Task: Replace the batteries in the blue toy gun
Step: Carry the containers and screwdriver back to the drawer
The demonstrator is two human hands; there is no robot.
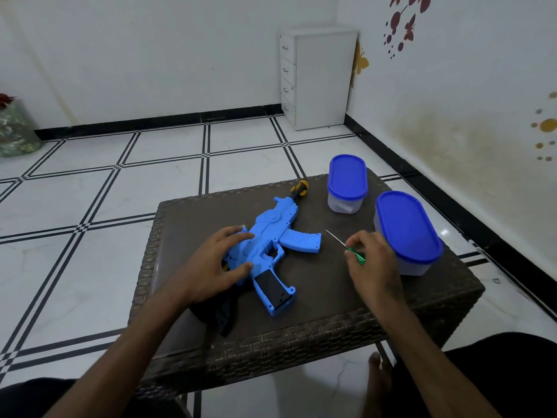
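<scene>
Head view: left hand (pixel 215 260) rests flat on the blue toy gun (pixel 268 248); right hand (pixel 372 260) pinches the screwdriver (pixel 346 247). Battery cover apparently unopened.

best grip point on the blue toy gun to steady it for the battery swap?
Probably the rear body of the blue toy gun, pressed down from above on its left side, as the left hand does. The gun lies flat on the table, so its broad side gives a stable surface. That leaves the grip's black panel open to the right hand, which holds the green screwdriver.
</scene>
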